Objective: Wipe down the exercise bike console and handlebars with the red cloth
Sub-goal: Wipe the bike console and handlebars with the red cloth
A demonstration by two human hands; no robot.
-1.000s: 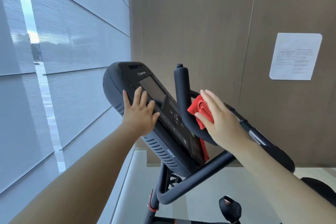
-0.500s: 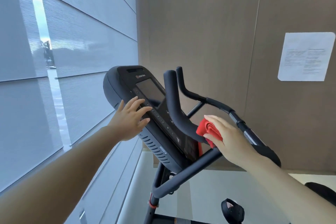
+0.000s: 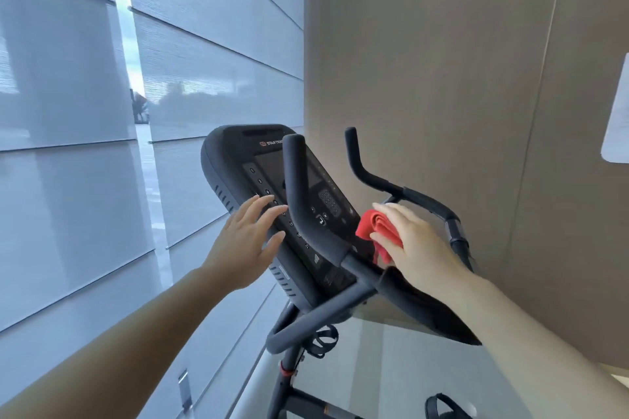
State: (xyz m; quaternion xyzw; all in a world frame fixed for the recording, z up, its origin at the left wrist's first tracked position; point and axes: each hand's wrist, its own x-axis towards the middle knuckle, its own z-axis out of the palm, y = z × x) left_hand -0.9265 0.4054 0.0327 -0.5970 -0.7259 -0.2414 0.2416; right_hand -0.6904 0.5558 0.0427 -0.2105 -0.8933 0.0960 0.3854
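Left hand (image 3: pixel 245 241): fingers straight and spread, holding nothing; fingertips at the console's (image 3: pixel 231 163) left button column, contact unclear. Right hand (image 3: pixel 419 248): thumb and fingers pinch the bunched cloth (image 3: pixel 373 227). Cloth sits by the console's lower right edge, between the two handlebar (image 3: pixel 299 190) horns, just above the crossbar junction.
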